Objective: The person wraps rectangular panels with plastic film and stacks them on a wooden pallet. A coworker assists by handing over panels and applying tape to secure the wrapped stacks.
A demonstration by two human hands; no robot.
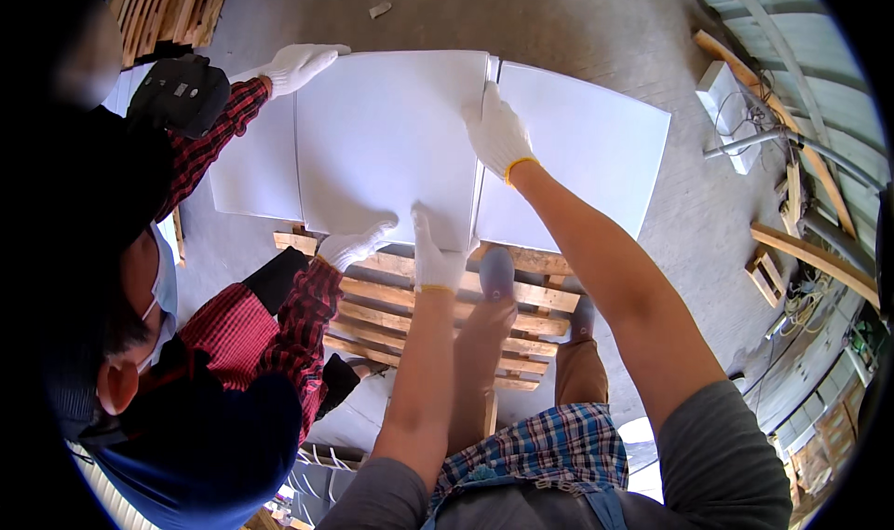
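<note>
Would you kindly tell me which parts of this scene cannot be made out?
All in the head view:
Underside of the large, flat white panel: turned away from the camera.
Far part of the slatted wooden pallet: covered by the panel.
Some fingers of the white-gloved left hand: apparently hidden by the panel's edge.
Far end of the brown wooden boards: cut off by the picture's top edge.

A white-gloved left hand touches the near edge of a large, three-section white panel; the white-gloved right hand lies on its right seam. A co-worker in red-and-black checked sleeves touches it too. A slatted wooden pallet lies partly beneath.
</note>
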